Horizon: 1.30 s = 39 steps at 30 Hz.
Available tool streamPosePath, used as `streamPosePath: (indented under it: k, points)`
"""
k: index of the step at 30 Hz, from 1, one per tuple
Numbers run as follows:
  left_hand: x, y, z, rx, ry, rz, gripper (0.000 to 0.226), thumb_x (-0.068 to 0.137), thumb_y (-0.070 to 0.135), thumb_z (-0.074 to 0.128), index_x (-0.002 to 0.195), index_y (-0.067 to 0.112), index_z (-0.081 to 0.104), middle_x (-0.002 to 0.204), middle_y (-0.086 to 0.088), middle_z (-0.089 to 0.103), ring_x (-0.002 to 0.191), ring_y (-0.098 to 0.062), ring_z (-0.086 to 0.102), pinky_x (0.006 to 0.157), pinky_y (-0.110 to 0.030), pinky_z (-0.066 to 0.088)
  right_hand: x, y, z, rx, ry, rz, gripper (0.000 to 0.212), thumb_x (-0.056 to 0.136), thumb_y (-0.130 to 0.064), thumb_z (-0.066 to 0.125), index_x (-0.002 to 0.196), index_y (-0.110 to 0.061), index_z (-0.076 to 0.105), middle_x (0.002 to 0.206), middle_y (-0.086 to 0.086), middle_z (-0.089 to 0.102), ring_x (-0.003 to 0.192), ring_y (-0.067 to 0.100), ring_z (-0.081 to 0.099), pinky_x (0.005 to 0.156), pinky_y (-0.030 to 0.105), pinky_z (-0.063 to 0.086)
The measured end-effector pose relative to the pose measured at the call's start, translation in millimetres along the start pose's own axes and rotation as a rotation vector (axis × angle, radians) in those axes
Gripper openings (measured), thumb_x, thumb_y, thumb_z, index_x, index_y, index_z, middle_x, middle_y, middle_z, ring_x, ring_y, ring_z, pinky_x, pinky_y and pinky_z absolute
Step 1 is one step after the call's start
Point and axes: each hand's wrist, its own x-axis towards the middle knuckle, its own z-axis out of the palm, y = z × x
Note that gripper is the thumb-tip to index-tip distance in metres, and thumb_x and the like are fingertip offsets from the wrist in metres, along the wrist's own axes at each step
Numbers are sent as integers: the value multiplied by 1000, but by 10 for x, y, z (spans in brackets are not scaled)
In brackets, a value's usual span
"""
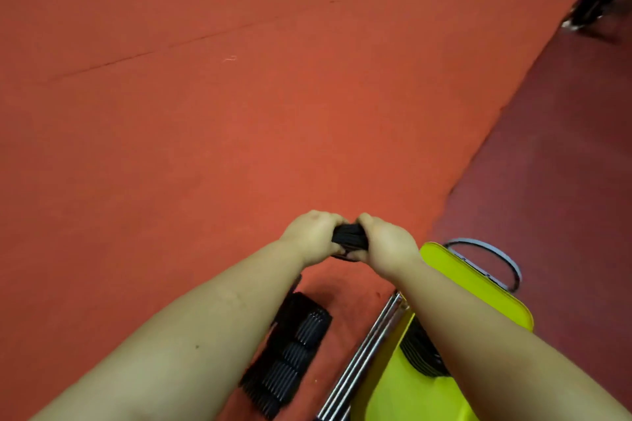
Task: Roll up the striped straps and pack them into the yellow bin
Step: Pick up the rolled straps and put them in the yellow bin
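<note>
Already dark rolls [422, 349] in yellow bin [478, 287], both hands gripping strap [348, 236]

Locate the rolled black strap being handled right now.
The rolled black strap is clamped between left hand and right hand, lower centre, above orange floor.

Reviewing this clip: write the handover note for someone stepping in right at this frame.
Left hand and right hand: both closed on one dark rolled strap, held above the red floor.
Things: a row of rolled straps lies on the floor under the left forearm; the yellow bin sits to the right, with dark rolls already inside.
Done: some rolls packed, more rolled.
Left: finish the roll in hand, then move it and the floor row into the bin.
</note>
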Motion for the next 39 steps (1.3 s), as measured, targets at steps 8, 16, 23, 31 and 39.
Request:
streamPosePath:
  k: [8,16,23,31,39]
  points:
    - [268,1129,712,33,-182,276,49,78,29,71,125,27,58,120,-5,65,113,-24,57,91,-32,44,-999,1078,10,53,4,286,46,76,-45,71,108,-18,53,108,3,62,100,26,60,70,32,42]
    - [127,1583,1567,129,-396,367,44,82,18,56,125,22,55,117,-7,62,109,-29,57,87,-37,48,-1715,1559,508,99,-108,454,40,78,-34,70,111,-18,52,117,3,60,106,26,58,78,33,45]
    - [48,1407,2081,306,-515,368,36,86,18,52,122,13,50,123,-10,56,112,-29,55,87,-36,45,-1853,1579,1140,237,-188,520,42,78,-25,59,119,-21,50,121,4,58,107,27,58,81,33,48]
    - [55,1261,2575,388,-596,182,26,90,11,44,115,10,54,121,-9,57,110,-29,58,84,-37,47,-1768,1616,1719,267,-302,584,40,82,-24,63,119,-16,50,118,6,58,107,27,57,82,33,47]
    - [223,1207,2876,474,-507,99,31,90,-3,38,112,6,58,120,-10,59,107,-28,60,82,-34,48,-1590,1616,2111,258,-219,689,44,85,-29,63,122,-14,44,123,5,52,111,26,54,82,34,47]
